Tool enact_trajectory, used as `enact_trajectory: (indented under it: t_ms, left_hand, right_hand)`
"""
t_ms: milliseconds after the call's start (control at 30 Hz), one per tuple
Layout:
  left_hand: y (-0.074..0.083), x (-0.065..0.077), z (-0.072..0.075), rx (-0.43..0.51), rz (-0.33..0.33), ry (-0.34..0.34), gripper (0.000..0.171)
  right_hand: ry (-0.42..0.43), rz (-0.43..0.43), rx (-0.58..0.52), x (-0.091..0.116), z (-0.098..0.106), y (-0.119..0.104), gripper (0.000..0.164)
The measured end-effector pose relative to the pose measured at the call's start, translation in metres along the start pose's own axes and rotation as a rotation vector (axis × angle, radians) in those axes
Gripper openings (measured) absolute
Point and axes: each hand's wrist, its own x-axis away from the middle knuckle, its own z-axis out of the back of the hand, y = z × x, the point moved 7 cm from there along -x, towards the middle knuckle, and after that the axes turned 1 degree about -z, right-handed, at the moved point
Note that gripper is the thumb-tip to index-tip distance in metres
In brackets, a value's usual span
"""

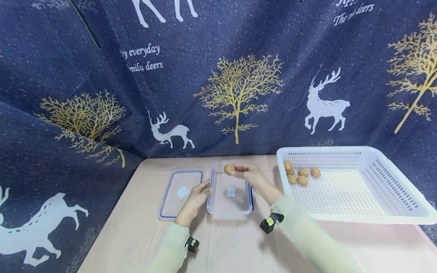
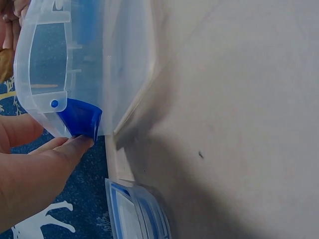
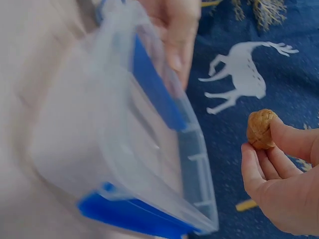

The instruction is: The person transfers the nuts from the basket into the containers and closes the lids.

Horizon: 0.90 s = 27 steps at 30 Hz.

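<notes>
My right hand [image 1: 250,175] pinches a walnut [image 1: 229,169] between thumb and fingertips, over the far part of a clear plastic food container [image 1: 228,213]. In the right wrist view the walnut [image 3: 260,129] shows whole, held above the rim. My left hand [image 1: 197,199] is at the container's left side. Its thumb and fingers grip the edge by a blue latch [image 2: 82,118] in the left wrist view. The container stands uncovered, with a pale square label showing through its bottom. Another blue latch [image 3: 139,216] hangs down at its side.
Left of the container lies its clear lid [image 1: 168,204] with a blue seal. A white perforated basket [image 1: 341,219] stands to the right, several walnuts [image 1: 302,176] gathered at its left end. A dark blue printed curtain [image 1: 218,45] hangs behind the pink-covered table [image 1: 136,235].
</notes>
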Motion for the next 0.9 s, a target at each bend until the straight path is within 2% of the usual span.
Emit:
enact_trajectory:
  t_ms: [333, 900]
  left_hand:
    - [0.001, -0.001, 0.000, 0.020, -0.040, 0.000, 0.049]
    - [-0.001, 0.000, 0.000, 0.029, -0.033, 0.003, 0.048]
  right_hand:
    - [-0.044, -0.007, -0.035, 0.007, -0.028, 0.031, 0.034]
    - [-0.119, -0.061, 0.047, 0.013, -0.052, 0.064, 0.035]
